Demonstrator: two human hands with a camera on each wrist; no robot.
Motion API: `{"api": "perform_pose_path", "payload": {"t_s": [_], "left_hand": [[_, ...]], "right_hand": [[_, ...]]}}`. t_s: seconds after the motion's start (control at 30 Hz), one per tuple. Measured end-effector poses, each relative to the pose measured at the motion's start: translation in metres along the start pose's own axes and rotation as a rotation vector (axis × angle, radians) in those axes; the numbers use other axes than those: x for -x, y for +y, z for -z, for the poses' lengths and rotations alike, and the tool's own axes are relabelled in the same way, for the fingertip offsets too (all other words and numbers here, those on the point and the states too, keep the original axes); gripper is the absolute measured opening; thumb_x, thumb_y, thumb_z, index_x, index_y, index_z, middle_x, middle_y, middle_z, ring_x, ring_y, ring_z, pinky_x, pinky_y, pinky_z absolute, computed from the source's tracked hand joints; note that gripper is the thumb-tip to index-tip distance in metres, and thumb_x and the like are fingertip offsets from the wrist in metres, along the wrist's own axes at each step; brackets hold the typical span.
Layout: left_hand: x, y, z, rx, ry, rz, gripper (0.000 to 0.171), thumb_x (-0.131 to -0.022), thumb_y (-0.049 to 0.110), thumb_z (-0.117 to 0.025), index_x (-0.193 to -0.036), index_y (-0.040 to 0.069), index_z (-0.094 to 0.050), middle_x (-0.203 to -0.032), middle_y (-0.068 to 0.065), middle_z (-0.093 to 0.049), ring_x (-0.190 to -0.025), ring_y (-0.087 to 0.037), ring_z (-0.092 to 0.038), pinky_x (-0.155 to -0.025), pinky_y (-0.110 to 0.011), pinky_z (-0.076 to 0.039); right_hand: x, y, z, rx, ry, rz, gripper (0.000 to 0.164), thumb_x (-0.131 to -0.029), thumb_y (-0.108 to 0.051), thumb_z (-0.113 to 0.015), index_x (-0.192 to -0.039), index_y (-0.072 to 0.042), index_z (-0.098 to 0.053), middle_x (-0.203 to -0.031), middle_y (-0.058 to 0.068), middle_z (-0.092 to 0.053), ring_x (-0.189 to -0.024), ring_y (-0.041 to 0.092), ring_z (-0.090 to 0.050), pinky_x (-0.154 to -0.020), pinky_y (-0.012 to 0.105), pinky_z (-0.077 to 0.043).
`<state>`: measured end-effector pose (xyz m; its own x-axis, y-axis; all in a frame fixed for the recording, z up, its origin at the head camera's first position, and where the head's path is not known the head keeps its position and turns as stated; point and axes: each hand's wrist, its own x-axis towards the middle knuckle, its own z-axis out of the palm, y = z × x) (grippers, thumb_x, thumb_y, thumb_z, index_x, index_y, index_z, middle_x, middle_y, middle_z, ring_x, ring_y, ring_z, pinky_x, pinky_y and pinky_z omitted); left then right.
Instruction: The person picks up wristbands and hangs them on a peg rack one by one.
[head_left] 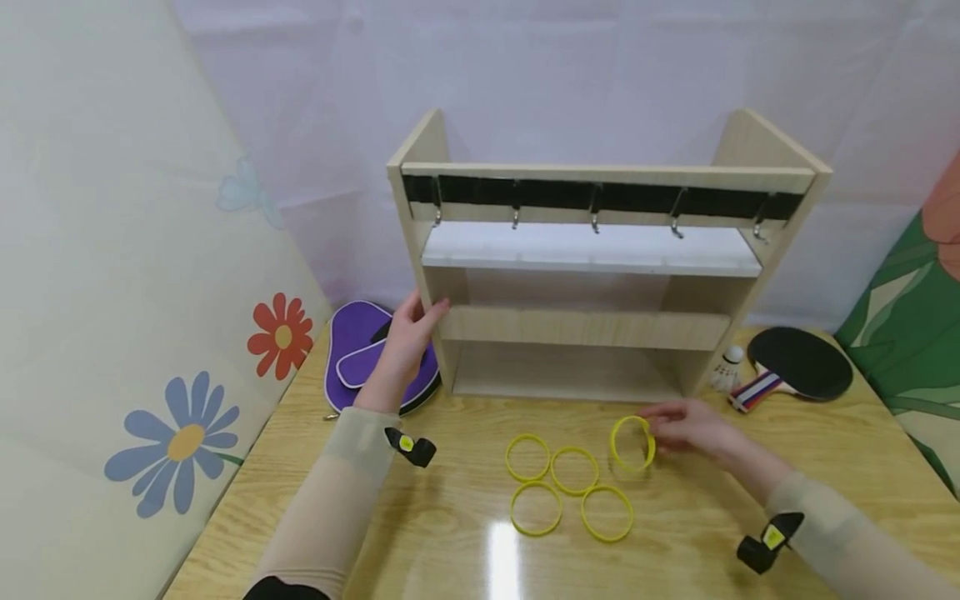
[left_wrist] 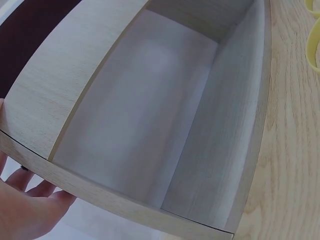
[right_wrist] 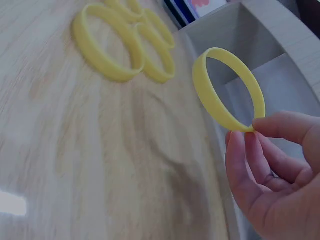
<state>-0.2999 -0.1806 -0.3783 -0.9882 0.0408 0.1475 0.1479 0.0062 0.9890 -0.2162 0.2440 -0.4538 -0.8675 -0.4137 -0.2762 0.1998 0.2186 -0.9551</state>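
Observation:
My left hand (head_left: 405, 342) grips the left side panel of a pale wooden shelf unit (head_left: 585, 327). Its thumb lies on the front, and its fingers (left_wrist: 42, 190) wrap round the outer side of the panel in the left wrist view. Held upright above the table, a thin yellow ring (head_left: 650, 450) is pinched by its lower edge between the right hand's thumb and fingertips (right_wrist: 260, 125). That right hand (head_left: 690, 425) is in front of the unit's lower right corner. Several matching yellow rings (head_left: 536, 533) lie flat in a cluster to its left.
A black strip (head_left: 555, 193) with several metal hooks (head_left: 596, 223) runs along the unit's top front. Behind the left forearm lies a purple paddle case (head_left: 352, 325). A shuttlecock (head_left: 726, 375) and a black table tennis paddle (head_left: 798, 362) lie right of the unit.

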Motion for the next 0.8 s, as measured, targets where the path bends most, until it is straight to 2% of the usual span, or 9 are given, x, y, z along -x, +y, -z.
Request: {"api": "perform_pose_path", "payload": {"t_s": [0.13, 0.27, 0.47, 0.57, 0.8], "left_hand": [[0.0, 0.001, 0.0, 0.001, -0.006, -0.004, 0.052, -0.1, 0.022, -0.057, -0.149, 0.013, -0.043, -0.136, -0.015, -0.053, -0.107, -0.013, -0.057, -0.092, -0.03, -0.047], [0.0, 0.002, 0.0, 0.002, -0.008, -0.001, 0.053, -0.099, 0.022, -0.058, -0.15, 0.014, -0.042, -0.139, -0.015, -0.052, -0.109, -0.015, -0.056, -0.094, -0.031, -0.047], [0.001, 0.001, 0.001, 0.002, -0.011, -0.003, 0.054, -0.099, 0.023, -0.058, -0.15, 0.016, -0.042, -0.142, -0.018, -0.05, -0.111, -0.016, -0.056, -0.096, -0.032, -0.046], [0.001, 0.002, 0.0, 0.009, -0.007, -0.001, 0.054, -0.099, 0.022, -0.059, -0.15, 0.015, -0.043, -0.14, -0.017, -0.051, -0.109, -0.015, -0.057, -0.094, -0.031, -0.047], [0.0, 0.002, 0.001, -0.001, -0.016, -0.008, 0.056, -0.099, 0.022, -0.057, -0.152, 0.012, -0.039, -0.141, -0.016, -0.051, -0.111, -0.016, -0.056, -0.096, -0.033, -0.046]], "right_hand": [[0.002, -0.01, 0.0, -0.096, -0.052, 0.006, 0.037, -0.095, -0.002, -0.059, -0.129, 0.014, -0.055, -0.095, -0.004, -0.068, -0.083, 0.006, -0.067, -0.075, 0.024, -0.057], [0.004, -0.02, -0.003, -0.141, -0.074, 0.005, 0.034, -0.095, -0.001, -0.059, -0.126, 0.012, -0.059, -0.097, -0.002, -0.07, -0.085, 0.008, -0.069, -0.077, 0.025, -0.058], [0.007, -0.039, -0.009, -0.145, -0.089, 0.012, 0.042, -0.095, -0.001, -0.059, -0.13, 0.019, -0.05, -0.099, -0.003, -0.07, -0.09, 0.011, -0.069, -0.081, 0.027, -0.057], [0.009, -0.051, -0.013, -0.132, -0.099, 0.023, 0.043, -0.096, -0.003, -0.059, -0.131, 0.019, -0.048, -0.102, -0.002, -0.07, -0.093, 0.011, -0.069, -0.084, 0.029, -0.057], [0.01, -0.086, -0.021, -0.126, -0.067, 0.043, 0.03, -0.096, -0.004, -0.06, -0.124, 0.006, -0.058, -0.101, 0.001, -0.067, -0.092, 0.013, -0.069, -0.086, 0.03, -0.057]]}}
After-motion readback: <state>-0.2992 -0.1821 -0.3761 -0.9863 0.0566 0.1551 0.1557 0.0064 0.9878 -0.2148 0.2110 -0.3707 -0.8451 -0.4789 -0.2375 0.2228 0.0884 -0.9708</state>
